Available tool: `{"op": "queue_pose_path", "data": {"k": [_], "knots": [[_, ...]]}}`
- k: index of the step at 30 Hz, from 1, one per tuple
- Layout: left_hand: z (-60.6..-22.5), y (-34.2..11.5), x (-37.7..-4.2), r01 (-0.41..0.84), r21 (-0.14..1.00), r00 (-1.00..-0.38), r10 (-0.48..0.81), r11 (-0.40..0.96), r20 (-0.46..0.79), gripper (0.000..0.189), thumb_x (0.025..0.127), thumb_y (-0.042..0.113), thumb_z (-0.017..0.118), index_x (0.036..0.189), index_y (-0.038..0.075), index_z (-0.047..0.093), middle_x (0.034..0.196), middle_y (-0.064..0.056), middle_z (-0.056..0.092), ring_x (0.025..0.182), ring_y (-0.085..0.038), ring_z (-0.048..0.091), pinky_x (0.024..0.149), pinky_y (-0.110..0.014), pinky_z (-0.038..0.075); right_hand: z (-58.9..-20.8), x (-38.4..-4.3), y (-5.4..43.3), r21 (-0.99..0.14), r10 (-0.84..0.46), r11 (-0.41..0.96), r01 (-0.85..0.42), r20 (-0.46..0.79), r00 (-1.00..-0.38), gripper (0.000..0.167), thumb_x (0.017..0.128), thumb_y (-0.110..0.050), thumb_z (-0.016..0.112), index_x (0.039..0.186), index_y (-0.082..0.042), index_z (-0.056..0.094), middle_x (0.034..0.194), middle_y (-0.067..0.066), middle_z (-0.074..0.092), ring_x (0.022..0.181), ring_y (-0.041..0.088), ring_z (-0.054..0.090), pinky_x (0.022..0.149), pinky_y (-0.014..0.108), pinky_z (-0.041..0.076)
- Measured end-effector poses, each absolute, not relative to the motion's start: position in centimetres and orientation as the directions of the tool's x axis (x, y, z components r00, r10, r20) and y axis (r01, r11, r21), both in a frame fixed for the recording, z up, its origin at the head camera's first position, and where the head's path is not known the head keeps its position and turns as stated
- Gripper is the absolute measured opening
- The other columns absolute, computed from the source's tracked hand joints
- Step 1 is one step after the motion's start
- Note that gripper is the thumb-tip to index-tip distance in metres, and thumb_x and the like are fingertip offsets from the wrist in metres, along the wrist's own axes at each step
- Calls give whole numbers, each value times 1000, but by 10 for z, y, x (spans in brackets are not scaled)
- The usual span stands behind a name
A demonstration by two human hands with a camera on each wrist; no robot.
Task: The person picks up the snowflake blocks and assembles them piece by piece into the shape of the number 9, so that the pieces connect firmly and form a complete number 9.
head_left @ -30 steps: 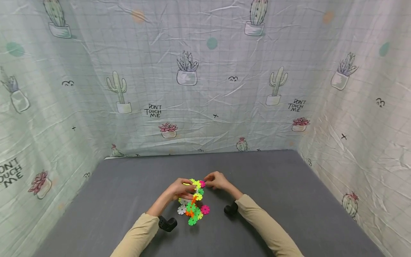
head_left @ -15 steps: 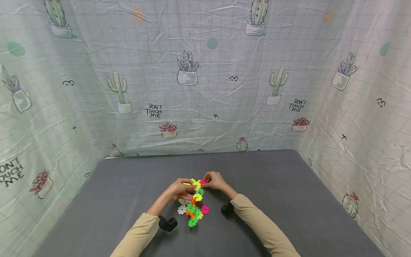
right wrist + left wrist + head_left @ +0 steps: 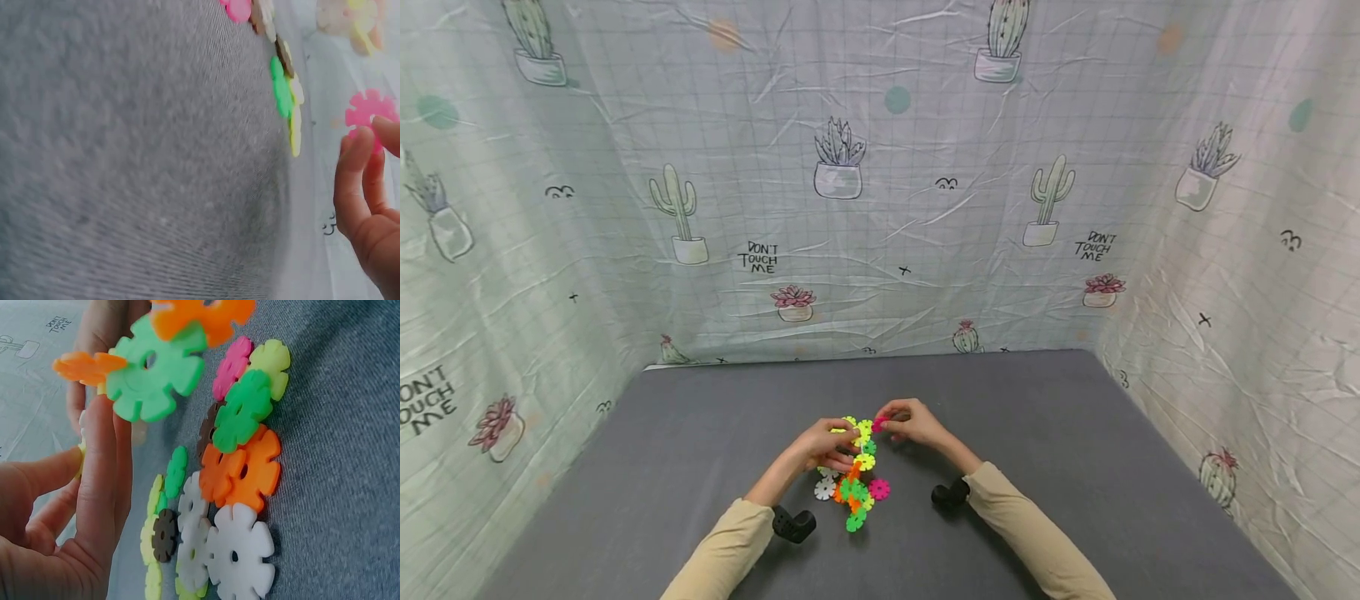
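Observation:
My left hand [image 3: 818,444] pinches a string of interlocked, notched flower-shaped plastic discs [image 3: 865,462], held above the table. Yellow, green and orange pieces show in it, and its lower green end hangs toward me. In the left wrist view a green disc [image 3: 134,387] joined to orange ones [image 3: 215,322] hangs beyond the fingers. My right hand [image 3: 917,423] pinches a pink disc [image 3: 362,115] between thumb and fingertips, just right of the string's yellow top. Whether the pink disc touches the string I cannot tell.
Loose discs lie on the grey table [image 3: 1015,433] beneath the string: white [image 3: 240,553], orange [image 3: 256,472], green, brown, yellow and another pink one [image 3: 879,489]. A black wrist-worn device [image 3: 793,525] sits under each forearm. A cactus-print curtain [image 3: 880,225] surrounds the table.
The right hand first came left toward the string's top, then drew back slightly right with the pink disc. The string's lower end shifted a little right; the left hand stayed nearly in place.

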State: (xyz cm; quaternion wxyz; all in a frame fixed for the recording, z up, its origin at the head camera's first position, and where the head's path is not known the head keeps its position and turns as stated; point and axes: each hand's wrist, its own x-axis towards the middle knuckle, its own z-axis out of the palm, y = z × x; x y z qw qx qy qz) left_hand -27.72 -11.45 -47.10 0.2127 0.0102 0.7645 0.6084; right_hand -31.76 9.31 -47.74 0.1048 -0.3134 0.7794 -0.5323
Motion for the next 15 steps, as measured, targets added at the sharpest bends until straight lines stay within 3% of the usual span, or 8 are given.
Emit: {"op": "queue_pose_path", "data": {"k": [3, 7, 15], "knots": [[-469, -112, -277, -246, 929, -906, 275, 277, -322, 28, 90, 23, 53, 107, 1, 55, 85, -12, 65, 53, -11, 61, 55, -31, 56, -465, -307, 92, -881, -645, 205, -427, 207, -736, 21, 88, -1, 52, 102, 12, 58, 97, 31, 59, 82, 52, 53, 69, 58, 48], [-466, -110, -276, -241, 925, -904, 279, 296, -324, 28, 89, 21, 54, 108, 0, 55, 85, -13, 66, 53, -10, 60, 53, -28, 55, -461, -302, 91, -850, -669, 196, -488, 247, -701, 22, 89, 1, 49, 105, 14, 57, 100, 29, 59, 81, 51, 52, 68, 55, 48], [-464, -111, -275, -205, 922, -900, 306, 329, -310, 22, 88, 18, 57, 99, 0, 58, 79, -11, 67, 50, -8, 59, 50, -25, 54, -463, -296, 92, -890, -610, 143, -433, 266, -747, 20, 87, 1, 52, 104, 11, 55, 99, 31, 57, 81, 53, 54, 68, 61, 46]]}}
